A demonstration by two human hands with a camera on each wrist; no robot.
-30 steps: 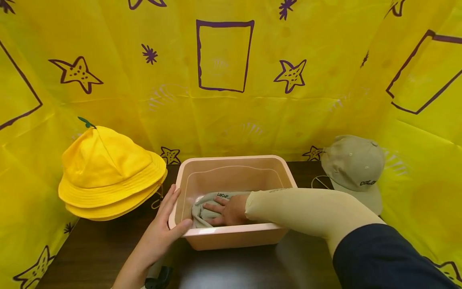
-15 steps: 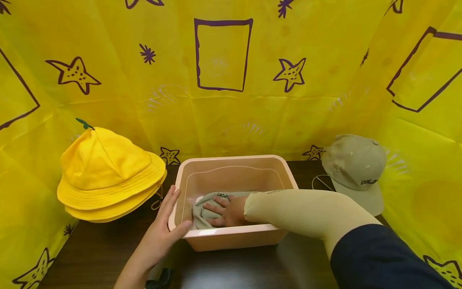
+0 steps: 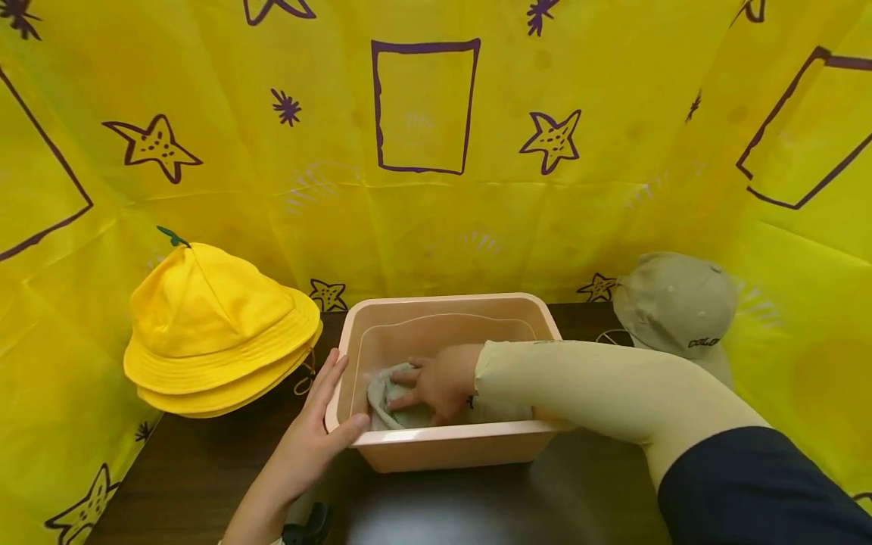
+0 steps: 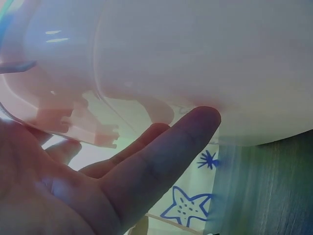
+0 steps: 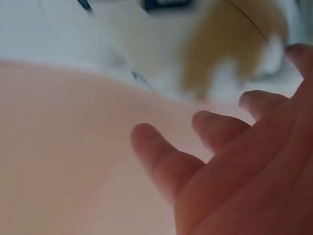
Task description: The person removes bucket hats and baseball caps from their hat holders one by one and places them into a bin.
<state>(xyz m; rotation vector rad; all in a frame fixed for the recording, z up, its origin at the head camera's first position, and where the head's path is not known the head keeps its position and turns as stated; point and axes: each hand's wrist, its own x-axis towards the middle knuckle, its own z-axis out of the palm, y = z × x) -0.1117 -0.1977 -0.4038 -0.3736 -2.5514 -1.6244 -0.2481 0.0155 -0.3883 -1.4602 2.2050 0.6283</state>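
The left hand (image 3: 316,430) spread against the pink plastic bin (image 3: 450,456); the right hand (image 3: 446,382) splayed over grey fabric (image 3: 383,392) already inside; yellow bucket hats (image 3: 214,318) leftward and a khaki baseball cap (image 3: 671,303) rightward lay outside.

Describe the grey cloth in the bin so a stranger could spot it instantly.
Start at the pink bin in the middle of the dark table. Inside it, partly hidden by the right hand, lies the grey cloth. Its place in the bin sets it apart from the similarly coloured cap on the right and the stacked yellow hats on the left.
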